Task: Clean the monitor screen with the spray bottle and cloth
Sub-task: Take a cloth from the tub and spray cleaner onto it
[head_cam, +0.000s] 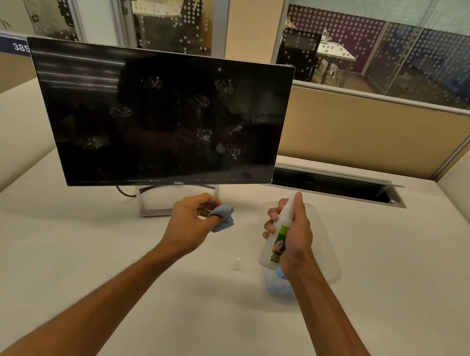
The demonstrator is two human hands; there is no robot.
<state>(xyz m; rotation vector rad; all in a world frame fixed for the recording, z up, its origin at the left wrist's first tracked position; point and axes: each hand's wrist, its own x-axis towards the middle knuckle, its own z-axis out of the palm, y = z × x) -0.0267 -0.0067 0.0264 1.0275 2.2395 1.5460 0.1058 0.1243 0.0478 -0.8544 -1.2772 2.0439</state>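
Observation:
A black monitor (156,121) stands on the white desk, its dark screen dotted with several patches of spray droplets. My left hand (190,221) holds a small folded blue cloth (223,218) just below the monitor's lower edge, near its silver stand (153,211). My right hand (292,234) grips a white spray bottle (274,243) with a green label, upright, nozzle toward the screen, index finger on top. The bottle is held above a clear plastic container (329,255).
A small white cap (237,262) lies on the desk (114,297) between my arms. A cable slot (338,185) is open in the desk behind the container. A beige partition (375,133) rises at the back, cushioned dividers at both sides.

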